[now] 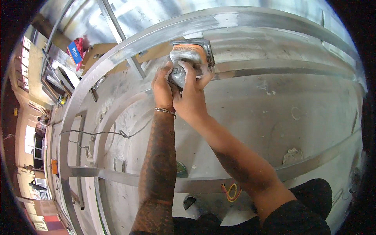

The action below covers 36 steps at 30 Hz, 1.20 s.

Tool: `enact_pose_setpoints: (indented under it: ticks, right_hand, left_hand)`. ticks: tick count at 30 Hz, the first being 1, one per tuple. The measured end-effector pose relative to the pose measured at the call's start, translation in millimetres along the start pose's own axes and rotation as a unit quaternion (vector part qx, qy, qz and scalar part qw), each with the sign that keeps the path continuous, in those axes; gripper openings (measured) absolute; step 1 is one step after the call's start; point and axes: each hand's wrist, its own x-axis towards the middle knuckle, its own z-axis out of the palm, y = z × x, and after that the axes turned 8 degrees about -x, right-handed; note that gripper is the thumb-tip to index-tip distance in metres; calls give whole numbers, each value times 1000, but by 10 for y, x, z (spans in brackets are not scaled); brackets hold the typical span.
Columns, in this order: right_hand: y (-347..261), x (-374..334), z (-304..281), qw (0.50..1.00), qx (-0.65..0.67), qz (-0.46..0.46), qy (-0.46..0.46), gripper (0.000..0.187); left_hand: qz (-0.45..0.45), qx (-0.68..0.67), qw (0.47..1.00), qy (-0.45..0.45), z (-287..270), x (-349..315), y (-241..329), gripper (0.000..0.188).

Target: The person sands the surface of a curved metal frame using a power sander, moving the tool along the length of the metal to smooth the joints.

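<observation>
Both my hands are closed around a dusty orange and grey power sander [190,52]. My left hand [161,88], with a bracelet at the wrist, grips its left side. Against the right side and back of the body presses my right hand [191,98]. The two hands touch each other near the wrists. The sander's flat pad faces away from me, close to the curved top bar [231,20] of a grey metal tube frame. Whether the pad touches metal is hidden. A lower, straighter bar [266,70] runs off to the right of my hands.
A black cable [122,134] crosses the frame's left part. Near me lies another frame bar [121,177], with yellow and red wires [231,192] below it. Cardboard [98,55] and a blue and red package [75,53] are at the far left. A green disc [181,170] lies under my arms.
</observation>
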Motion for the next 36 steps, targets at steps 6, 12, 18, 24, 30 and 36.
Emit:
enact_pose_setpoints:
  ticks: [6, 12, 18, 24, 30, 36]
  right_hand:
    - [19, -118, 65, 996, -22, -2, -90, 83]
    - [32, -163, 223, 988, -42, -49, -139, 84]
    - [-1, -54, 205, 983, -36, -82, -158, 83]
    - [-118, 12, 271, 985, -16, -106, -138, 81]
    - [-39, 23, 266, 982, -43, -128, -131, 81]
    - [-49, 51, 290, 980, -45, -157, -110, 82]
  left_hand:
    - [-15, 118, 993, 15, -76, 49, 80, 28]
    - [-12, 79, 997, 8, -414, 412, -27, 38]
    - [-45, 4, 998, -41, -474, 614, -117, 49]
    - [-38, -20, 998, -35, -392, 650, 75, 45]
    - [19, 3, 1000, -11, -315, 590, 65, 42]
    - [14, 21, 1000, 5, -334, 645, 97, 42]
